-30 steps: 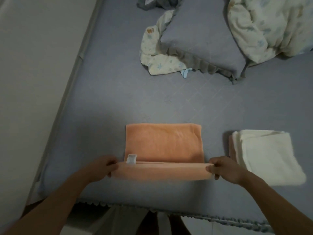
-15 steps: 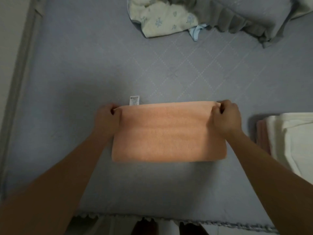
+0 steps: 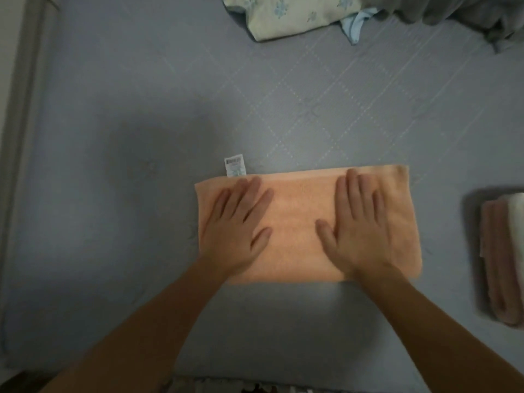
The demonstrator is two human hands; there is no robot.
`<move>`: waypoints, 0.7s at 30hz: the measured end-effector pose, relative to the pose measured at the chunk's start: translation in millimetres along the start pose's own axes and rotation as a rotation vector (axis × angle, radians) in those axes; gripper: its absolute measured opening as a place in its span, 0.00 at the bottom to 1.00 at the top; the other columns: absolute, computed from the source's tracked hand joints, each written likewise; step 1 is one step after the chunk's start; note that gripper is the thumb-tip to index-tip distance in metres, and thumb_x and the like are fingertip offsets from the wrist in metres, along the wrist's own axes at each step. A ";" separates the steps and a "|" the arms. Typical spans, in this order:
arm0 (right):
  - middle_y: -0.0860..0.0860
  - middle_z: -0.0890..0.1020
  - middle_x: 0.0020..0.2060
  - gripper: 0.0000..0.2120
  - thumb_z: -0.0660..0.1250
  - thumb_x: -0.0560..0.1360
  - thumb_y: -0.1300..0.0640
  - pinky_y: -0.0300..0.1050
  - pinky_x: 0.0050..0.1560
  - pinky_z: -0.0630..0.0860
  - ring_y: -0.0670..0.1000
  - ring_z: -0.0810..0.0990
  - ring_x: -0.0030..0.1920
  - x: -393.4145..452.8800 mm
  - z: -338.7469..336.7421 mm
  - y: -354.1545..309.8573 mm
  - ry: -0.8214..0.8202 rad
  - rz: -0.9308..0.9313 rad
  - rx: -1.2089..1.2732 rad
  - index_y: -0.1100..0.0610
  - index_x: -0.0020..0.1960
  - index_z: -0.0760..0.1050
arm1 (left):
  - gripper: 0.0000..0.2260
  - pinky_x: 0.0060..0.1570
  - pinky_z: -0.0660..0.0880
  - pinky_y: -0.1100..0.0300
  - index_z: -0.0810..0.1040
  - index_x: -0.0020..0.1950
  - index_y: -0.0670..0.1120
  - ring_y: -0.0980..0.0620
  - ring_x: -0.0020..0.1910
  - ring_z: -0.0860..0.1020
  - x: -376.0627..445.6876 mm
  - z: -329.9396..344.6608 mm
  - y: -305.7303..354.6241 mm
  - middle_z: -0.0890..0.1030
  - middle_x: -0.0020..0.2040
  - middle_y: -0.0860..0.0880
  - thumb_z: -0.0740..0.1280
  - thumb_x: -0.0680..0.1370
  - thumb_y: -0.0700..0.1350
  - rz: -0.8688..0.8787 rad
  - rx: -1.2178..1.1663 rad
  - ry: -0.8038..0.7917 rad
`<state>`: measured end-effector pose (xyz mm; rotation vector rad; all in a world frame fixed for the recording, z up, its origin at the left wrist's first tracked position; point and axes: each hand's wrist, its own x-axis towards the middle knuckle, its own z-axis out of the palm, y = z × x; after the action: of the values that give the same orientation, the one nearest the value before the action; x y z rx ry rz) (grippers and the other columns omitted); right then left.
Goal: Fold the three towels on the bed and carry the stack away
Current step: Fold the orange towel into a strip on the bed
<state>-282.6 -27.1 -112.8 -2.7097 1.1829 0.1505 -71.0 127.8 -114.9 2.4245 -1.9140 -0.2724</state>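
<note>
Peach towel on a grey-blue quilted bed

The towel [image 3: 306, 222] is plain peach-orange with a white printed label [image 3: 234, 165]. The bed [image 3: 141, 109] cover is grey-blue, stitched in pale dotted diamonds. At the right edge lie a dusty pink towel [image 3: 494, 259] and a cream towel [image 3: 517, 222]; at the top, a cream cloth [image 3: 283, 15] with blue flowers.

Three folded towels lie on one bed [image 3: 283, 95]: one orange towel [image 3: 297, 222] mid-bed, one pink towel [image 3: 494, 265] and one white towel [image 3: 517, 222] at the right edge. Two hands, the left hand [image 3: 235, 225] and the right hand [image 3: 360, 225], rest flat on the orange one. One white label [image 3: 234, 165] shows at its far edge.
</note>
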 end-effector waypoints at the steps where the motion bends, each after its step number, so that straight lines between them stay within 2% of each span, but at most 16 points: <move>1: 0.56 0.48 0.80 0.40 0.52 0.76 0.39 0.58 0.77 0.44 0.55 0.44 0.79 1.5 -0.7 12.7 0.002 0.053 -0.015 0.59 0.80 0.44 | 0.29 0.75 0.52 0.44 0.55 0.79 0.52 0.44 0.79 0.55 -2.9 2.5 -12.2 0.54 0.80 0.47 0.52 0.79 0.60 -0.030 0.015 0.015; 5: 0.57 0.48 0.79 0.37 0.50 0.77 0.42 0.58 0.76 0.41 0.57 0.45 0.79 -0.9 -15.4 38.2 -0.019 0.218 0.011 0.59 0.79 0.44 | 0.29 0.74 0.54 0.40 0.56 0.79 0.49 0.40 0.77 0.57 -9.4 -9.5 -33.8 0.59 0.79 0.43 0.51 0.80 0.59 -0.360 0.019 -0.046; 8: 0.59 0.49 0.79 0.38 0.47 0.76 0.42 0.62 0.76 0.44 0.58 0.46 0.79 -4.6 -31.4 47.1 -0.071 0.403 0.078 0.61 0.79 0.44 | 0.30 0.74 0.53 0.40 0.56 0.79 0.45 0.38 0.78 0.56 -9.2 -28.2 -27.7 0.56 0.79 0.40 0.51 0.80 0.58 -0.445 -0.051 -0.107; 11: 0.61 0.49 0.79 0.40 0.51 0.73 0.44 0.65 0.74 0.44 0.60 0.45 0.78 -18.5 -48.2 34.3 -0.074 0.547 0.137 0.64 0.78 0.46 | 0.35 0.74 0.53 0.45 0.52 0.80 0.44 0.38 0.76 0.57 -11.3 -45.0 -14.3 0.54 0.79 0.39 0.62 0.78 0.56 -0.674 -0.274 -0.076; 13: 0.62 0.51 0.78 0.40 0.56 0.71 0.47 0.66 0.74 0.43 0.63 0.47 0.78 -33.3 -56.9 15.5 -0.022 0.442 0.097 0.63 0.78 0.48 | 0.37 0.71 0.59 0.51 0.53 0.79 0.44 0.41 0.73 0.63 -17.4 -54.8 -5.9 0.62 0.76 0.40 0.68 0.75 0.50 -0.854 -0.514 0.006; 14: 0.62 0.51 0.78 0.40 0.58 0.71 0.48 0.67 0.73 0.43 0.63 0.48 0.78 -40.5 -60.7 2.6 -0.024 0.362 0.086 0.61 0.79 0.49 | 0.35 0.67 0.65 0.53 0.57 0.77 0.42 0.42 0.69 0.69 -20.6 -60.1 -2.2 0.68 0.72 0.40 0.69 0.75 0.46 -0.957 -0.683 0.057; 16: 0.62 0.52 0.78 0.40 0.62 0.73 0.49 0.68 0.72 0.48 0.65 0.50 0.77 -54.6 -67.2 -28.7 -0.063 0.240 0.101 0.59 0.79 0.50 | 0.26 0.53 0.75 0.53 0.67 0.69 0.39 0.42 0.58 0.78 -27.1 -71.5 4.1 0.77 0.62 0.39 0.71 0.74 0.39 -1.168 -1.062 0.107; 17: 0.62 0.54 0.77 0.40 0.65 0.73 0.49 0.69 0.72 0.51 0.66 0.53 0.76 -60.9 -70.0 -46.4 -0.078 0.198 0.120 0.58 0.79 0.51 | 0.22 0.50 0.78 0.52 0.69 0.66 0.37 0.42 0.54 0.80 -30.0 -77.3 7.4 0.79 0.59 0.38 0.70 0.74 0.37 -1.256 -1.237 0.109; 18: 0.63 0.57 0.77 0.42 0.68 0.72 0.49 0.68 0.71 0.55 0.66 0.56 0.75 -67.3 -73.0 -65.1 -0.093 0.143 0.142 0.58 0.79 0.53 | 0.20 0.51 0.79 0.49 0.70 0.65 0.36 0.41 0.54 0.80 -32.3 -82.1 9.9 0.79 0.59 0.37 0.70 0.74 0.35 -1.326 -1.384 0.092; 20: 0.60 0.61 0.76 0.44 0.71 0.69 0.48 0.64 0.70 0.60 0.63 0.60 0.74 -80.2 -79.3 -102.2 -0.118 -0.019 0.223 0.56 0.79 0.55 | 0.17 0.51 0.80 0.44 0.72 0.64 0.33 0.39 0.52 0.81 -34.8 -92.5 13.5 0.80 0.58 0.35 0.67 0.75 0.33 -1.354 -1.560 0.038; 21: 0.58 0.63 0.75 0.45 0.72 0.68 0.48 0.62 0.70 0.60 0.61 0.62 0.74 -86.0 -82.8 -119.3 -0.128 -0.080 0.282 0.55 0.79 0.55 | 0.17 0.45 0.81 0.47 0.72 0.65 0.33 0.40 0.48 0.81 -35.3 -100.5 17.1 0.81 0.55 0.37 0.66 0.76 0.33 -1.331 -1.601 0.004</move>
<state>-251.7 97.0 -2.8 -2.4568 0.9776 0.1334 -79.0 150.3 -9.7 1.7602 0.4336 -1.1312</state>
